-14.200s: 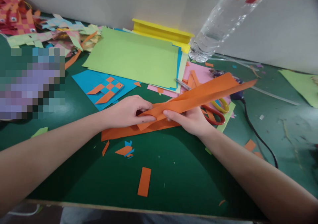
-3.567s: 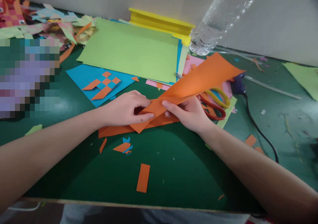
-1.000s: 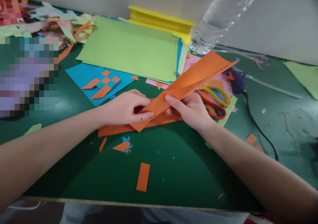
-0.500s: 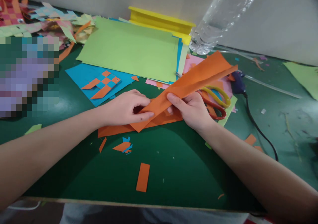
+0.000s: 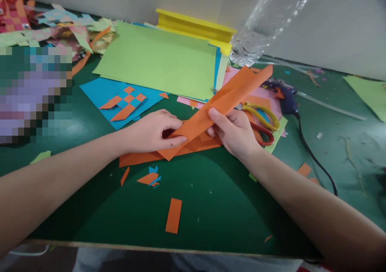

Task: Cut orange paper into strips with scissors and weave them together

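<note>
Both of my hands grip one long folded sheet of orange paper [image 5: 235,95], which slants up to the right. My left hand [image 5: 163,131] pinches its lower end between thumb and fingers. Farther up, my right hand [image 5: 233,129] has its thumb on top and its fingers beneath. Under them, another orange sheet [image 5: 135,158] lies on the green table. Scissors with yellow and red handles [image 5: 276,121] rest just beyond my right hand, their blades mostly covered. A woven orange and blue paper fish [image 5: 129,102] sits on blue paper [image 5: 99,97] beyond my left hand.
Light green sheets [image 5: 159,58] are stacked at the back beside a yellow folded strip [image 5: 196,24]. A clear plastic bottle [image 5: 262,26] stands behind. A dark glue gun [image 5: 288,99] with a cord lies right. Paper scraps [image 5: 173,215] are near the front edge; more scraps [image 5: 66,26] pile up back left.
My right hand has shifted slightly right along the orange paper. The paper's upper end has folded over more narrowly and moved left. My left hand keeps its place.
</note>
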`<state>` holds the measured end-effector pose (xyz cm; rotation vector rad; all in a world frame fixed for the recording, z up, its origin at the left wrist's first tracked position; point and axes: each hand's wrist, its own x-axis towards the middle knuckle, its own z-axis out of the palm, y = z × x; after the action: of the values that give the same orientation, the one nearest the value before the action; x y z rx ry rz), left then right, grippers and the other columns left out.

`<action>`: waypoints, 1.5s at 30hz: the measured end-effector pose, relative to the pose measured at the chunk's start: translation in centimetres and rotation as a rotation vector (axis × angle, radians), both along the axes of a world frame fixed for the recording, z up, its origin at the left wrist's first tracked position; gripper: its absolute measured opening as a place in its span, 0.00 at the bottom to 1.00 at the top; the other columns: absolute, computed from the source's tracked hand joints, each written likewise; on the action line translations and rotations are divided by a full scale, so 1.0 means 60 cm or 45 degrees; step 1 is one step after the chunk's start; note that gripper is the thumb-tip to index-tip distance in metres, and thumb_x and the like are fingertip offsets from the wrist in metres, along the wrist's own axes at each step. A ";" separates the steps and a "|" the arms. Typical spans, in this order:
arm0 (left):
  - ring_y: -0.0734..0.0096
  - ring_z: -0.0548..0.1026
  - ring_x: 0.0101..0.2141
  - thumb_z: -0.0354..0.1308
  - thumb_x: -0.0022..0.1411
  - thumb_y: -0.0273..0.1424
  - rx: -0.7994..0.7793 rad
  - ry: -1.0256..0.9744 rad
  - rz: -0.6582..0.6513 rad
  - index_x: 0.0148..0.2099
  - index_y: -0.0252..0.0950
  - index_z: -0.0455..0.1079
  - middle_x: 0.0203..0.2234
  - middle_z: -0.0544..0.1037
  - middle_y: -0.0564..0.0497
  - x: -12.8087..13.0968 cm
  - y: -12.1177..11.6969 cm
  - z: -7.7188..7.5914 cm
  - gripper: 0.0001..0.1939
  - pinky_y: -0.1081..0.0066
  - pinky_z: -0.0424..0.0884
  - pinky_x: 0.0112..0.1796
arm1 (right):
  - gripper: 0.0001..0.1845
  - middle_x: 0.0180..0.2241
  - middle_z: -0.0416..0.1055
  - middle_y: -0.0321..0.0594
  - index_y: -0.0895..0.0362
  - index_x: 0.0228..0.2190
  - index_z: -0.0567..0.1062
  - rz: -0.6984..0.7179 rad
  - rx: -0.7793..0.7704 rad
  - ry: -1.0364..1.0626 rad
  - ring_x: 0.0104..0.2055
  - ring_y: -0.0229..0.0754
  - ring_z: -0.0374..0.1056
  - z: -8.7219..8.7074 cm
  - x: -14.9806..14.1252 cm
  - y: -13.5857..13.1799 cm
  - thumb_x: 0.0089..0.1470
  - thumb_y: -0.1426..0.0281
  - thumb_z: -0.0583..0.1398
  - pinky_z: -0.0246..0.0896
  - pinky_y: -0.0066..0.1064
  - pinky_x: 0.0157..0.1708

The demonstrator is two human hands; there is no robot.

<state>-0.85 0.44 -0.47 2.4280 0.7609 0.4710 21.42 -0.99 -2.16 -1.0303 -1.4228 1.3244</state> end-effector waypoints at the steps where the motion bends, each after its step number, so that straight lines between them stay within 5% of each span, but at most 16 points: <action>1: 0.71 0.64 0.25 0.51 0.66 0.39 0.002 0.000 0.001 0.23 0.38 0.50 0.17 0.58 0.57 0.000 0.000 0.000 0.21 0.69 0.63 0.35 | 0.18 0.19 0.67 0.32 0.55 0.25 0.75 -0.009 0.003 0.002 0.20 0.33 0.60 -0.001 0.000 0.000 0.56 0.53 0.62 0.56 0.30 0.22; 26: 0.69 0.67 0.28 0.50 0.65 0.40 -0.026 0.032 0.019 0.23 0.38 0.52 0.19 0.63 0.55 -0.001 -0.001 0.002 0.21 0.68 0.64 0.38 | 0.21 0.14 0.59 0.28 0.55 0.19 0.70 -0.153 -0.100 0.171 0.18 0.30 0.54 0.012 -0.007 0.002 0.45 0.53 0.69 0.47 0.28 0.17; 45: 0.69 0.66 0.29 0.52 0.64 0.39 -0.040 -0.005 -0.024 0.23 0.38 0.50 0.19 0.61 0.55 -0.004 0.001 -0.002 0.21 0.66 0.64 0.39 | 0.21 0.15 0.56 0.27 0.54 0.17 0.70 -0.256 -0.173 0.428 0.17 0.29 0.51 0.023 -0.008 0.010 0.39 0.56 0.73 0.49 0.26 0.16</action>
<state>-1.08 0.50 -0.59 2.4020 0.7381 0.4529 20.95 -0.40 -0.81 -0.9570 -0.9652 1.3834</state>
